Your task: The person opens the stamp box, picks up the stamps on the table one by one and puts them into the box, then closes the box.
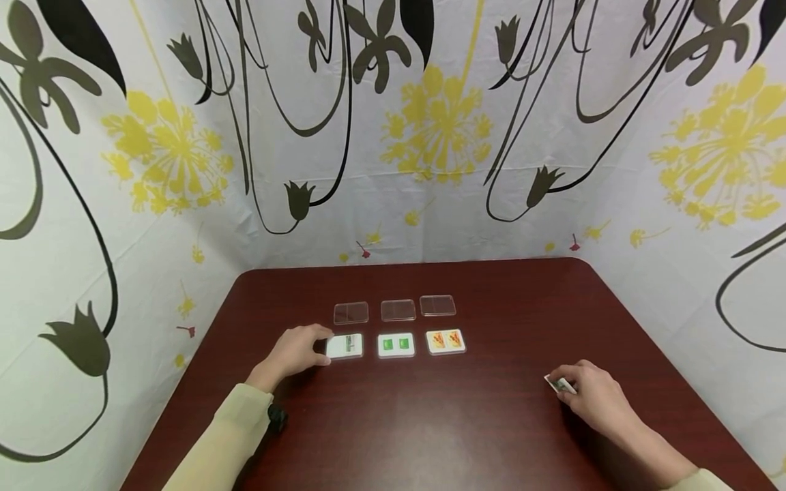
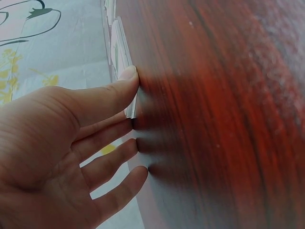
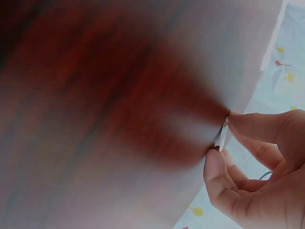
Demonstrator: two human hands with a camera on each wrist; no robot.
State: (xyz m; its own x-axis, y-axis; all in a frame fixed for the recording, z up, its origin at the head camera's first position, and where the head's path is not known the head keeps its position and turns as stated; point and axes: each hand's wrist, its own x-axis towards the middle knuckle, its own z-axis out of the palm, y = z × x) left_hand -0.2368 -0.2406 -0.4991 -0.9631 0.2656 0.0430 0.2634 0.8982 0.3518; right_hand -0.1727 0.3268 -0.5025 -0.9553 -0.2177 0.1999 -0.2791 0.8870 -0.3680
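At the left end of the front row, my left hand holds the edge of a shallow clear case between thumb and fingers. A small grey-green picture shows on the case's right half, and its left half is plain white. In the left wrist view, the thumb presses the near edge of the case. Off to the right, my right hand pinches a small white card with a dark greenish picture, low over the table. Fingers partly cover that card, and the right wrist view shows the card edge-on.
Beside the left case lie a case with two green pictures and one with two orange pictures. Three clear plastic pieces form a row behind. The dark red table meets a flowered cloth at its back and sides.
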